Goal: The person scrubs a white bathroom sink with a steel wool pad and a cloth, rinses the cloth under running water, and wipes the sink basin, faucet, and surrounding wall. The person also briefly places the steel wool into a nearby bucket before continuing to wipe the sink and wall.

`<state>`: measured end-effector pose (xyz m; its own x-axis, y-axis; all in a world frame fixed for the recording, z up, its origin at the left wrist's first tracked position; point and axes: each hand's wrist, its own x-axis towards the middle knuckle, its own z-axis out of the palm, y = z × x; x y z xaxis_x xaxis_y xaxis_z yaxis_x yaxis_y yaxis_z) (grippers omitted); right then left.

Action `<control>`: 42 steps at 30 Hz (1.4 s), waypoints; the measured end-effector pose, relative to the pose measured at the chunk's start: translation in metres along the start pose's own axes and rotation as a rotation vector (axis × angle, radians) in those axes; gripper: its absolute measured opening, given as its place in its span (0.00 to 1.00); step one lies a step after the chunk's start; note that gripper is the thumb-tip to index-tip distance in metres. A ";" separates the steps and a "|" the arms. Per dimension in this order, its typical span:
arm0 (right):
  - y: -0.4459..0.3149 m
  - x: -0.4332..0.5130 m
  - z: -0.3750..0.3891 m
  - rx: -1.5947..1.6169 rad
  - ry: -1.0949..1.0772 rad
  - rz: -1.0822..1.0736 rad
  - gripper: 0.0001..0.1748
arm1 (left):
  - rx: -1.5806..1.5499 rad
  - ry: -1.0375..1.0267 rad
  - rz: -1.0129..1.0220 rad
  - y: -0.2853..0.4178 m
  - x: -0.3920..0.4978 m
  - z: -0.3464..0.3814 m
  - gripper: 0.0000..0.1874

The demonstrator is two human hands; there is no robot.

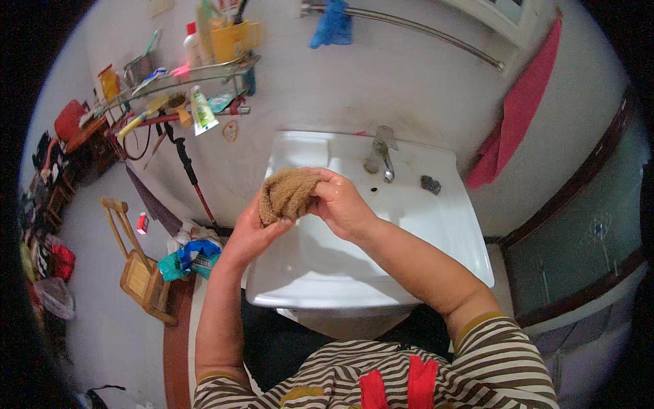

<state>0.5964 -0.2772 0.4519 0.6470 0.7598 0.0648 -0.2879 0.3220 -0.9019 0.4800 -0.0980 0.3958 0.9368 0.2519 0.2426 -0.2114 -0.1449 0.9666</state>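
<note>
A bunched brown cloth (287,197), apparently of terry weave, is held in both hands over the left side of a white washbasin (327,294). My left hand (255,232) cups it from the left and below, its thumb along the lower edge. From the right, my right hand (340,202) pinches the cloth between thumb and fingers. Part of the fingers on both hands is hidden by the cloth. Behind the bowl stands a chrome faucet (380,151); I see no water running from it. A dark scouring pad (430,184) lies on the basin's right ledge.
At upper left, a wall shelf (179,79) carries a yellow mug (232,42), bottles and brushes; a toothpaste tube (203,111) hangs near its edge. A pink towel (521,112) hangs at right. A blue cloth (333,24) drapes a metal rail. A wooden chair (138,271) stands left.
</note>
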 end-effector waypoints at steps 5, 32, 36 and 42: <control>-0.009 -0.034 -0.044 -0.185 0.026 0.031 0.24 | -0.216 0.030 -0.210 0.029 0.024 0.026 0.26; -0.113 0.018 -0.287 -1.799 0.745 -0.261 0.13 | -0.025 0.764 -0.098 -0.092 0.162 -0.014 0.25; -0.127 0.098 -0.195 -1.287 0.686 -0.533 0.18 | -0.103 0.665 -0.073 -0.085 0.160 -0.008 0.24; -0.022 0.189 -0.114 -1.152 0.872 -0.469 0.17 | -0.061 0.731 -0.068 -0.074 0.153 -0.007 0.22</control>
<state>0.8055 -0.2052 0.4351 0.8418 0.0233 0.5393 0.4813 -0.4847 -0.7303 0.6370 -0.0423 0.3618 0.5275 0.8353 0.1548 -0.1948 -0.0583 0.9791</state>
